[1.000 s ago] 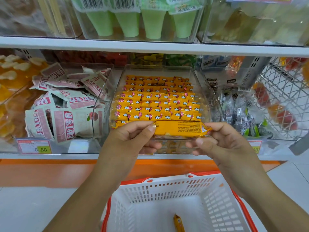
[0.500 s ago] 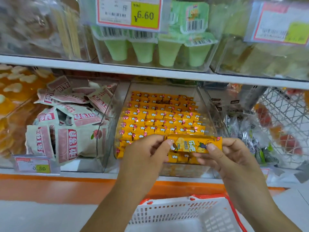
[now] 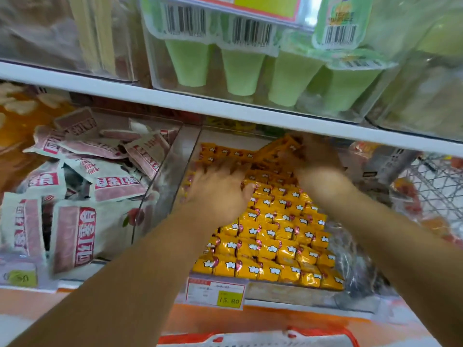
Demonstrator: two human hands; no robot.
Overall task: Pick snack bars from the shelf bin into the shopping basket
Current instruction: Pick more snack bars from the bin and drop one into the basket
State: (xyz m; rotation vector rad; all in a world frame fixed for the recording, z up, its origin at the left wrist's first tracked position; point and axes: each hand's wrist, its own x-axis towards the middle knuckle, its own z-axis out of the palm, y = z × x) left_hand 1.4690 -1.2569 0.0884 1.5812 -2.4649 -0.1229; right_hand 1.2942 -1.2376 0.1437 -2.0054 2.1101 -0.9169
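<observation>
Below both wrists, the shopping basket [image 3: 263, 341] shows only its red-and-white rim while both hands reach into the shelf bin [image 3: 288, 294].

Nearest, a price tag [image 3: 215, 293] hangs on the bin's front; behind it, rows of yellow snack bars [image 3: 275, 236] fill the bin. The left hand [image 3: 220, 194] lies on them, its fingers [image 3: 200, 172] spread wide and flat. Farther back and to their right, the blurred right hand [image 3: 318, 159] has one tilted bar [image 3: 280, 147] at its fingertips; I cannot tell whether it grips that bar. Pink packets [image 3: 75, 234] lie left of the fingers, and green cups [image 3: 240, 73] sit above.
</observation>
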